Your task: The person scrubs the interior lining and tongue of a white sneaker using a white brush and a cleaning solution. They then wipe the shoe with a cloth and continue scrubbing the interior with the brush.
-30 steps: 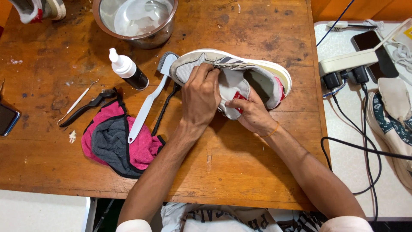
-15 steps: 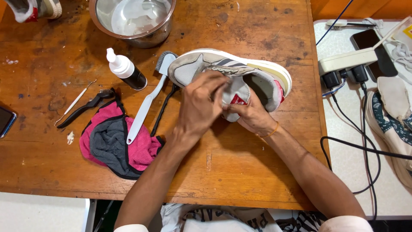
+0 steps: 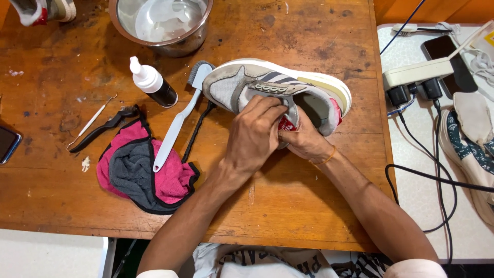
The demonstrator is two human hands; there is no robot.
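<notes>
A grey and white sneaker [image 3: 247,85] with dark stripes and a cream sole lies on its side on the wooden table [image 3: 309,206], toe to the left. My left hand [image 3: 254,136] covers the tongue and lace area, fingers curled on the upper. Beside it, my right hand [image 3: 306,141] grips the tongue near its red label, under the shoe's opening. Both hands touch each other over the shoe.
A light grey long-handled brush [image 3: 177,121] lies left of the shoe, over a pink and grey cloth [image 3: 141,172]. A small dark bottle with white cap [image 3: 152,82], a steel bowl of water [image 3: 162,23], a black shoelace [image 3: 195,131], a power strip [image 3: 422,74] and another shoe [image 3: 471,139] surround them.
My left hand has slid slightly toward the tongue and my right hand has tucked closer under it. The shoe has stayed in place.
</notes>
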